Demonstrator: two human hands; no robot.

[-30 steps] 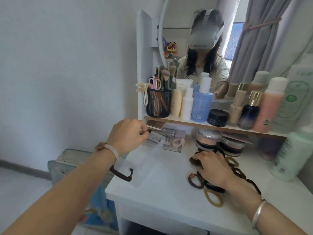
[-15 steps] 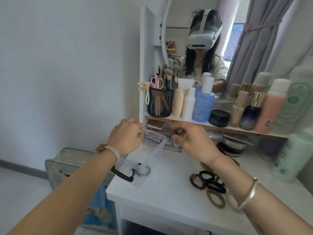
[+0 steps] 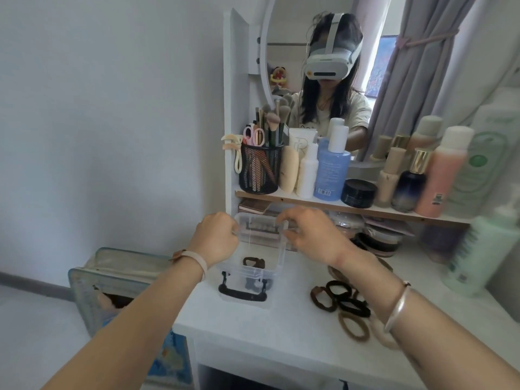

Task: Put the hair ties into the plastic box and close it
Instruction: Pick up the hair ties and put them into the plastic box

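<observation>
A clear plastic box [image 3: 277, 258] with a black handle [image 3: 242, 294] stands on the white dressing table [image 3: 253, 330], near its left front. Its transparent lid [image 3: 261, 229] is tilted up at the back. My left hand [image 3: 215, 239] pinches the lid's left edge and my right hand [image 3: 312, 235] grips its right edge. One brown hair tie [image 3: 254, 262] lies inside the box. Several brown and black hair ties [image 3: 342, 302] lie loose on the table to the right, partly hidden under my right forearm.
A shelf [image 3: 351, 208] above the box carries a black mesh brush cup [image 3: 260, 170], bottles and jars. Compacts [image 3: 380, 240] sit under it. A green bottle [image 3: 475, 254] stands at far right. A zipped bag [image 3: 112, 280] sits on the floor to the left. A round mirror shows a person wearing a headset.
My right hand left the pile of ties, dropped one into the box and moved to the lid's right edge. The box turned so that its handle faces me.
</observation>
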